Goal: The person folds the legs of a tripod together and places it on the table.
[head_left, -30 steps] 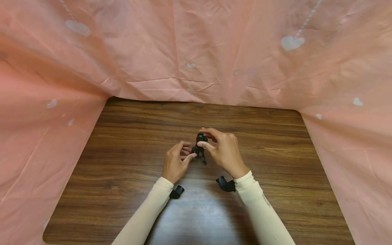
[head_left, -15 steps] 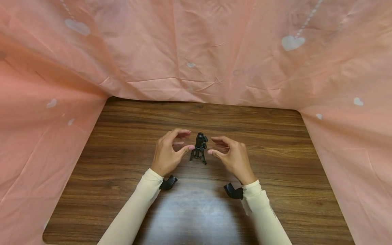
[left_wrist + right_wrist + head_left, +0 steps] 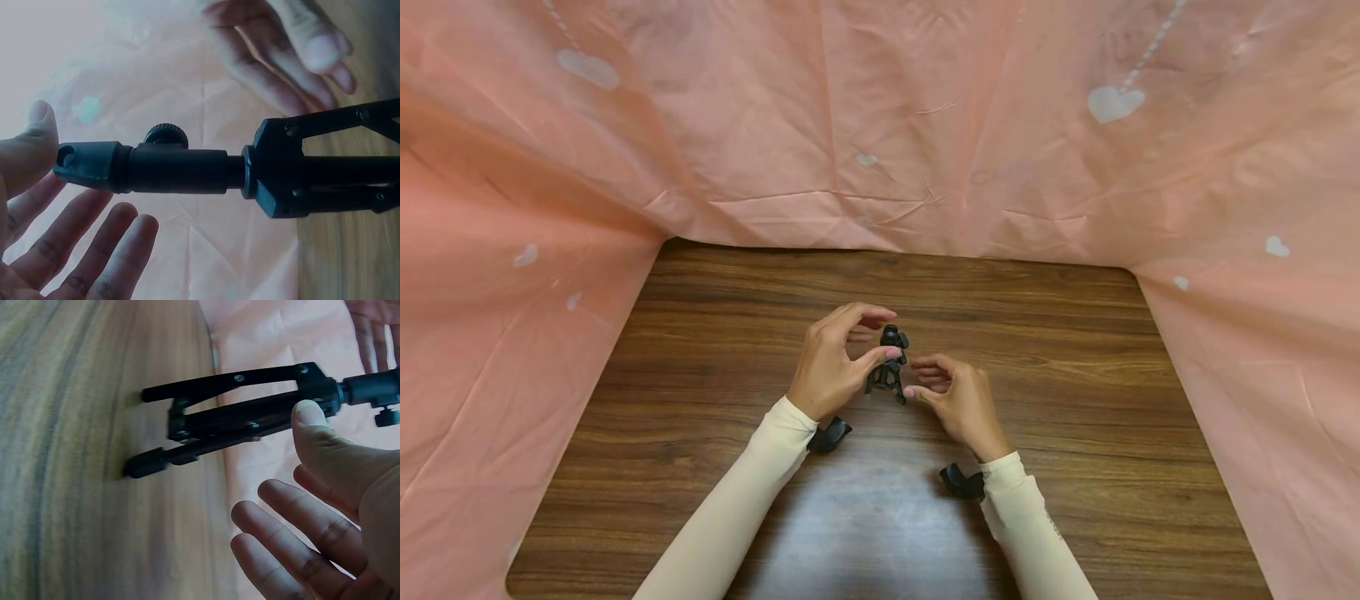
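A small black tripod [image 3: 890, 336] stands upright on the table, its legs spread a little. In the left wrist view its centre column, with a round knurled knob [image 3: 166, 135], lies across the middle. My left hand [image 3: 835, 358] reaches around the tripod's top, thumb right at its tip and fingers extended behind it without closing. My right hand [image 3: 967, 406] is beside the lower right of the tripod with relaxed fingers. In the right wrist view its thumb [image 3: 312, 419] overlaps the hub where the legs [image 3: 231, 384] join, while the other fingers are apart from it.
The wooden table [image 3: 730, 333] has rounded corners. A pink curtain [image 3: 880, 125] with white hearts encloses its back and sides. Black wrist-worn mounts [image 3: 831, 435] stick out under both sleeves. Light reflects on the table's front middle.
A second ago both hands were on the tripod; then both drew away from it. Since then my left hand has come back right to its top, and my right hand has moved lower beside its legs.
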Demonstrator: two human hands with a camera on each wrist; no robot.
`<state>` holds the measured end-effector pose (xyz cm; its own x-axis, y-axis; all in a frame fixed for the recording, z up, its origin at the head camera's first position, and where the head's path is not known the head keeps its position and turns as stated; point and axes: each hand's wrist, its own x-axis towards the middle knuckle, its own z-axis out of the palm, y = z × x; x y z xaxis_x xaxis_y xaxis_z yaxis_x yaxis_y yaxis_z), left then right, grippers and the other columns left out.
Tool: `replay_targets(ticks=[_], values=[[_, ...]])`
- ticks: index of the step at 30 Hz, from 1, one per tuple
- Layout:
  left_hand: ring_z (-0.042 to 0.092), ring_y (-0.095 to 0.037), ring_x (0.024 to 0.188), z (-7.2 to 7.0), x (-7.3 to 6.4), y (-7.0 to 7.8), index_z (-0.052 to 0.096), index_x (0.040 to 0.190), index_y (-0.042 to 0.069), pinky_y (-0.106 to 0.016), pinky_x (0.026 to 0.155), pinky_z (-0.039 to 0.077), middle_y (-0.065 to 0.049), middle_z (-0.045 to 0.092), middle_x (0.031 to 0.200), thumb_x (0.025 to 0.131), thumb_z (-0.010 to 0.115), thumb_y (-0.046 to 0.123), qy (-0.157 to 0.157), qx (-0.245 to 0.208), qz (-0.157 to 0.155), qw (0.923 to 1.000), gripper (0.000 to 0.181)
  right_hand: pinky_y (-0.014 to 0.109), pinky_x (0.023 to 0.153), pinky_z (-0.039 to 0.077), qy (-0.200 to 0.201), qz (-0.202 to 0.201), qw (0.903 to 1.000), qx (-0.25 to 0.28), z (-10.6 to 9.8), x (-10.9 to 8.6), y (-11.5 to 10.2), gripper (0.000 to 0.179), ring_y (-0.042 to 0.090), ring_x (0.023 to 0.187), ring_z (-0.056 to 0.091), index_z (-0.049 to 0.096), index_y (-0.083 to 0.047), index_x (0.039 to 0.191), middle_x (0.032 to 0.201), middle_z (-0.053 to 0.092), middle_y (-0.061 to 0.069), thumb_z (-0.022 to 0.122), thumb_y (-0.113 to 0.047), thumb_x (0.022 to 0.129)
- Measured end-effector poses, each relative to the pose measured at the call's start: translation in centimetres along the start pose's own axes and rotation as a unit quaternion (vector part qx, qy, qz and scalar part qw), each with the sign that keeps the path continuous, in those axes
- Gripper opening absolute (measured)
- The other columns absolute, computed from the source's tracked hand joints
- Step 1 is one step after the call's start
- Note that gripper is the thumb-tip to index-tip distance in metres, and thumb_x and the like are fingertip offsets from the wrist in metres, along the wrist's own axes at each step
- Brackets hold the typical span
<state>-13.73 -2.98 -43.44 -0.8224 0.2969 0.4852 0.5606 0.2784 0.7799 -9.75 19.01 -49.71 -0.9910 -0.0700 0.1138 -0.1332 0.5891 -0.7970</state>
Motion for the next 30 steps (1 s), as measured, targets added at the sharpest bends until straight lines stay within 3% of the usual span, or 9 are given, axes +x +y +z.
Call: replay_targets(ticks=[10, 15, 30], values=[[0.077, -0.019, 0.099, 0.9, 0.4, -0.2, 0.075, 0.117, 0.009, -0.027, 0.085, 0.064, -0.006, 0.077, 0.107, 0.088, 0.087, 0.014, -0.003, -0.028, 0.000, 0.9996, 0.032, 0.025, 0.075, 0.064, -0.034, 0.006, 0.9984, 0.044, 1.7, -0.1, 1.4, 0.031, 0.024, 0.089, 0.082, 0.079, -0.003, 0.113, 0.103, 0.082, 0.014, 0.088, -0.013, 0.086], [0.079, -0.016, 0.093, 1.3, 0.4, -0.3, 0.077, 0.113, 0.008, -0.021, 0.081, 0.063, -0.007, 0.079, 0.103, 0.090, 0.086, 0.014, -0.004, -0.032, -0.004, 0.9995, 0.026, 0.024, 0.071, 0.064, -0.020, 0.006, 0.9995, 0.025, 2.2, 0.0, 1.8, 0.022, 0.023, 0.085, 0.082, 0.082, -0.006, 0.105, 0.098, 0.083, 0.009, 0.089, -0.012, 0.085], [0.080, -0.014, 0.091, 1.6, 0.6, -0.6, 0.077, 0.107, 0.013, -0.022, 0.076, 0.064, -0.002, 0.081, 0.099, 0.091, 0.084, 0.021, 0.006, -0.039, -0.015, 0.9991, 0.019, 0.022, 0.066, 0.062, 0.005, 0.007, 0.9999, -0.005, 3.0, 0.3, 2.3, 0.009, 0.014, 0.077, 0.080, 0.084, -0.010, 0.095, 0.089, 0.083, 0.004, 0.088, -0.014, 0.087]])
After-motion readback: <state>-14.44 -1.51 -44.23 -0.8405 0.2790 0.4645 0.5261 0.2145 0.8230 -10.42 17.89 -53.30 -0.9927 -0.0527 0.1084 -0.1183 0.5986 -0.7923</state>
